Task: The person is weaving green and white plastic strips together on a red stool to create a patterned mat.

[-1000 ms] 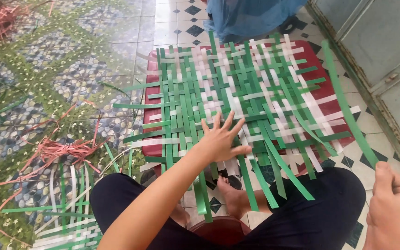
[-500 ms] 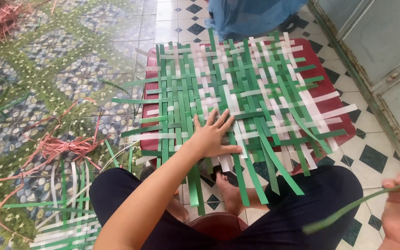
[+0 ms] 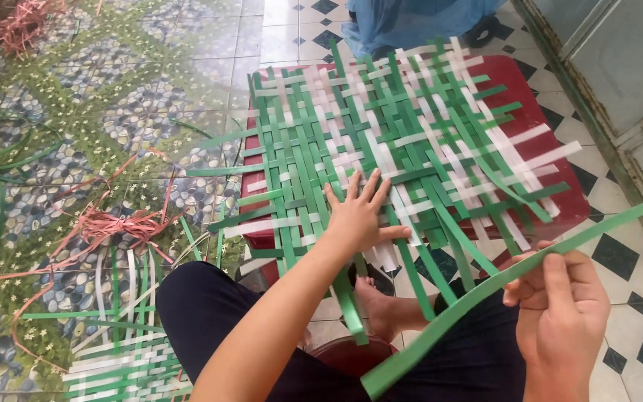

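Two hands are at work on a half-woven mat (image 3: 403,141) of green and white plastic strips, which lies on a low red surface (image 3: 552,126) toward twelve o'clock from the person's lap. The left hand (image 3: 359,216) is spread wide and flat, fingers fanned, pressing the near edge of the weave at its six o'clock side. The right hand (image 3: 560,298), at four o'clock, pinches a loose green strip (image 3: 485,286) between thumb and fingers; the strip runs from the lower middle of the view up past the hand toward three o'clock, clear of the mat.

The step in hand looks like adding a fresh strip: the weave is pinned while the new piece is brought over. Threading it would call for lifting alternate crossing strips at the near edge and keeping the palm down so the lattice does not slide.

No labels or signs show. A blue plastic bag (image 3: 411,22), perhaps a sack, sits at twelve o'clock; a red strip bundle (image 3: 117,223) lies on the tiled floor (image 3: 98,97) at nine o'clock, a smaller woven piece (image 3: 113,365) at seven.
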